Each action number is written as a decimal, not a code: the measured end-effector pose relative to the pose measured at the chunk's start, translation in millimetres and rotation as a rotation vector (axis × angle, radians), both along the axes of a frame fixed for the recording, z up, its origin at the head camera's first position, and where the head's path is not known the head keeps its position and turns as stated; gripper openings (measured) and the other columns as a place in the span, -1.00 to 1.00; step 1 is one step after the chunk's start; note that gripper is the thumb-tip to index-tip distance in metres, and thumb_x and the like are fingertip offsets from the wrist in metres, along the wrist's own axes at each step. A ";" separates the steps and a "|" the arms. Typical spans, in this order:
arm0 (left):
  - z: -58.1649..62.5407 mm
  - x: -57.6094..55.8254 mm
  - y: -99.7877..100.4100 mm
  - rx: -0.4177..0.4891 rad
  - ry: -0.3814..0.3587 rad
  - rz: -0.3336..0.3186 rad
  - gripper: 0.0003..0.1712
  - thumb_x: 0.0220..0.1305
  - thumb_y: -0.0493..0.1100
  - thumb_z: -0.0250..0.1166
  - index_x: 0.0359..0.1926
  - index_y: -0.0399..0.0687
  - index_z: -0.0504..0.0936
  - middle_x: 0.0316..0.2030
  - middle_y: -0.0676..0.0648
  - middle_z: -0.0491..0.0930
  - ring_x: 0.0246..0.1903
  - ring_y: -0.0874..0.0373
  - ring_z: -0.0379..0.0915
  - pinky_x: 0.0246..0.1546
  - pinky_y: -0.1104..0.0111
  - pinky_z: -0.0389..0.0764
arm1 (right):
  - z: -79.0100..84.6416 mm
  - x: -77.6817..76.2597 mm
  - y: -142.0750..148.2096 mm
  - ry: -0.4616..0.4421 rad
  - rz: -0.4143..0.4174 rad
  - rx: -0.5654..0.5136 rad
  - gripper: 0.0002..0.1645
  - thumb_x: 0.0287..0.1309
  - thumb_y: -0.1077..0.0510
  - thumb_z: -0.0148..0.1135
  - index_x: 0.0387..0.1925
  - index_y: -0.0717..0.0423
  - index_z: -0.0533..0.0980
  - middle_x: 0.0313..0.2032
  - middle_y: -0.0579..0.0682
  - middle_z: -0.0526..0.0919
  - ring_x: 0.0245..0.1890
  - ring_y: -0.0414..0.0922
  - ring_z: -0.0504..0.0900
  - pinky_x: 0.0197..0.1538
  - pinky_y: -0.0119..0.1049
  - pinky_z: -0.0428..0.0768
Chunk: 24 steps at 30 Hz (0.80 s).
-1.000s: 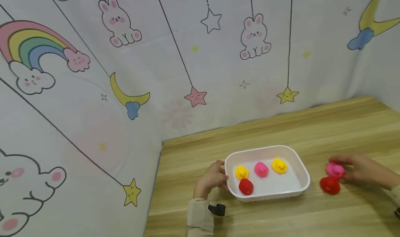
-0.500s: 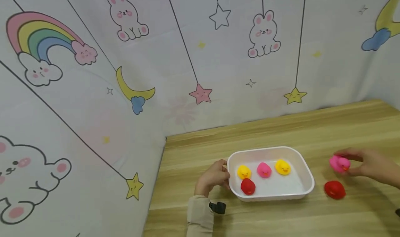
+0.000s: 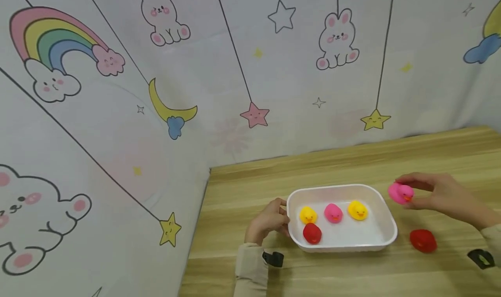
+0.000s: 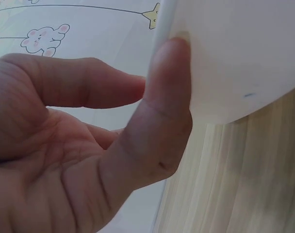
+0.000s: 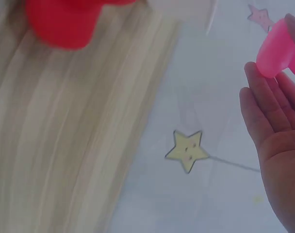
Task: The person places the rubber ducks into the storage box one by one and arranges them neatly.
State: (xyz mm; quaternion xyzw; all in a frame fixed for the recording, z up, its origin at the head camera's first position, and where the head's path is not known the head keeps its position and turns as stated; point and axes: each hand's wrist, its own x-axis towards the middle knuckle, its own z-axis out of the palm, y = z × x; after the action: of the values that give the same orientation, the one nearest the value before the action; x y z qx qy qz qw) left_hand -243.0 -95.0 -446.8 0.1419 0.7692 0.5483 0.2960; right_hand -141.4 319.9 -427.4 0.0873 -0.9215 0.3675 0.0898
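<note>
My right hand pinches a pink rubber duck between thumb and fingers, above the table just right of the white plastic tray. In the right wrist view that duck shows at the fingertips, partly cut off by the edge. My left hand holds the tray's left end. The left wrist view has its thumb against the tray wall, a finger bent beside it. Inside the tray sit a yellow duck, a pink duck, another yellow duck and a red duck.
A red duck lies on the wooden table, right of the tray and below my right hand. Behind and to the left, a white cloth backdrop with printed bunnies, stars and a rainbow meets the table's edges.
My right hand has lifted the pink duck from beside the red one and carried it left toward the tray. My left hand stays at the tray's end. The head view has shifted slightly.
</note>
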 end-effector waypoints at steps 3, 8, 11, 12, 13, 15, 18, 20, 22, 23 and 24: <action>1.2 -0.8 0.2 0.002 0.001 -0.007 -0.48 0.20 -0.57 0.13 0.20 -0.46 0.29 -0.27 -0.37 0.53 -0.61 0.08 0.51 -0.49 0.13 0.79 | 7.5 -3.3 -14.0 -0.023 0.008 -0.015 -0.36 -0.09 0.15 0.64 0.09 0.13 0.61 -0.01 0.03 0.72 -0.06 -0.61 0.49 -0.13 -0.54 0.63; 4.6 -1.7 1.8 -0.013 0.020 -0.010 -0.50 0.24 -0.57 0.14 0.20 -0.45 0.28 -0.36 -0.22 0.46 -0.62 0.07 0.48 -0.47 0.09 0.79 | 20.2 -9.8 -42.2 -0.049 0.079 -0.021 -0.33 -0.05 0.09 0.62 0.13 0.12 0.59 0.03 0.06 0.70 0.01 -0.35 0.60 0.03 -0.08 0.73; 6.2 -1.4 1.4 -0.027 0.028 -0.005 -0.51 0.25 -0.58 0.14 0.19 -0.45 0.28 -0.38 -0.17 0.42 -0.63 0.08 0.46 -0.48 0.10 0.79 | 24.6 -14.4 -58.7 -0.043 0.124 -0.030 -0.31 -0.07 0.08 0.63 0.13 0.15 0.59 0.03 0.03 0.70 0.05 -0.03 0.65 0.07 0.28 0.64; 6.2 -1.2 0.9 -0.031 0.029 -0.006 -0.50 0.25 -0.57 0.14 0.20 -0.45 0.28 -0.38 -0.17 0.42 -0.64 0.08 0.46 -0.48 0.10 0.79 | 25.5 -15.9 -63.1 -0.040 0.136 -0.037 -0.30 -0.08 0.08 0.64 0.13 0.16 0.59 0.03 0.02 0.70 0.05 0.05 0.65 0.07 0.33 0.61; 5.9 -1.1 0.3 -0.034 0.030 -0.003 -0.50 0.24 -0.58 0.15 0.19 -0.45 0.28 -0.38 -0.17 0.42 -0.64 0.08 0.46 -0.48 0.11 0.79 | 26.2 -17.5 -66.7 -0.034 0.150 -0.038 -0.29 -0.08 0.08 0.64 0.14 0.18 0.58 0.03 0.03 0.70 0.04 0.10 0.64 0.08 0.35 0.61; 5.4 -0.8 -1.2 -0.038 0.030 0.000 -0.51 0.25 -0.58 0.15 0.19 -0.45 0.28 -0.39 -0.17 0.42 -0.65 0.08 0.45 -0.49 0.11 0.79 | 26.8 -20.9 -73.1 -0.018 0.171 -0.032 -0.29 -0.08 0.09 0.64 0.13 0.20 0.58 0.02 0.02 0.71 0.02 0.09 0.66 0.08 0.32 0.62; 3.9 -0.6 -2.8 -0.035 0.027 0.001 -0.51 0.25 -0.58 0.15 0.19 -0.45 0.28 -0.38 -0.18 0.44 -0.64 0.07 0.47 -0.47 0.09 0.79 | 26.6 -25.4 -80.7 -0.010 0.201 -0.034 -0.29 -0.08 0.12 0.64 0.13 0.23 0.57 0.00 0.02 0.71 -0.03 0.02 0.67 0.07 0.28 0.64; 3.1 -0.6 -2.8 -0.028 0.022 -0.001 -0.51 0.26 -0.57 0.15 0.19 -0.45 0.28 -0.37 -0.19 0.45 -0.63 0.07 0.48 -0.46 0.08 0.79 | 26.2 -27.8 -85.6 -0.016 0.217 -0.039 -0.31 -0.09 0.14 0.64 0.11 0.24 0.58 -0.02 0.00 0.71 -0.06 -0.01 0.68 0.05 0.27 0.66; 1.8 -0.3 -2.1 -0.024 0.019 -0.003 -0.51 0.27 -0.56 0.15 0.20 -0.44 0.28 -0.35 -0.19 0.44 -0.63 0.07 0.48 -0.45 0.09 0.79 | 25.8 -29.7 -90.3 -0.035 0.230 -0.042 -0.34 -0.09 0.14 0.63 0.08 0.22 0.60 -0.05 -0.03 0.71 -0.07 -0.03 0.68 0.03 0.25 0.68; 1.4 0.0 -1.5 -0.018 0.015 -0.004 -0.51 0.26 -0.56 0.15 0.20 -0.45 0.28 -0.35 -0.20 0.44 -0.62 0.07 0.48 -0.45 0.08 0.79 | 26.0 -30.3 -92.7 -0.048 0.235 -0.043 -0.36 -0.10 0.15 0.63 0.07 0.20 0.61 -0.06 -0.05 0.72 -0.08 -0.03 0.69 0.03 0.23 0.68; 1.2 0.3 -0.7 -0.013 0.011 -0.003 -0.51 0.26 -0.56 0.15 0.20 -0.44 0.28 -0.34 -0.20 0.45 -0.62 0.07 0.48 -0.45 0.09 0.79 | 25.5 -31.3 -94.8 -0.061 0.241 -0.040 -0.38 -0.11 0.14 0.63 0.05 0.18 0.62 -0.07 -0.07 0.72 -0.08 -0.03 0.69 0.03 0.20 0.69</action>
State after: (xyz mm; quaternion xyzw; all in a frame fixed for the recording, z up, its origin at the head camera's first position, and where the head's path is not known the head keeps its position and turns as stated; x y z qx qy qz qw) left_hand -242.6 -95.7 -445.6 0.1445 0.7743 0.5418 0.2934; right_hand -172.7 225.0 -401.9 0.1845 -0.8990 0.3967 0.0188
